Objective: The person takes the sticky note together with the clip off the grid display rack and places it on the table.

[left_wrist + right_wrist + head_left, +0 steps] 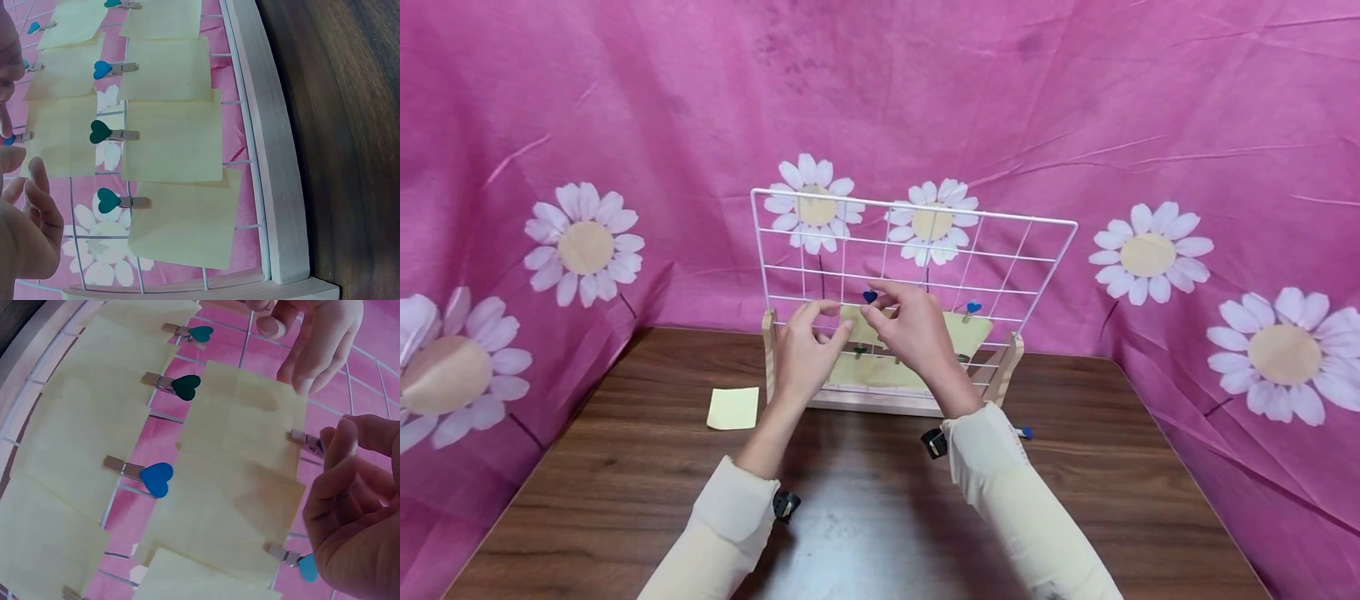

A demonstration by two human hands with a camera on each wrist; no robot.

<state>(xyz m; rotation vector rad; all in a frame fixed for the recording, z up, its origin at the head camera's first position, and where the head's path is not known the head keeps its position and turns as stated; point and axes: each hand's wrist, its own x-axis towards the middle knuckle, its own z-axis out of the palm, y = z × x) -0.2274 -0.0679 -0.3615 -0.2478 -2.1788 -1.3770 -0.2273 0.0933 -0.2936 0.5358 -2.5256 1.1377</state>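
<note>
A white wire grid (916,207) stands upright in a wooden base (880,405), with yellow sticky notes (244,412) clipped on its lower part. My right hand (912,323) is at a wooden clothespin (299,434) with a blue heart (870,296). Its thumb and index finger are bent on either side of the heart, which shows between them in the head view. Left of it, my left hand (807,350) holds nothing, its thumb and fingers apart. In the right wrist view its fingertips are near the clipped note's corner; contact is unclear.
A pale yellow note pad (733,408) lies on the brown table (625,467) left of the grid. A loose blue clothespin (1026,432) lies to the right, partly behind my sleeve. Pink cloth (880,92) with daisies hangs behind.
</note>
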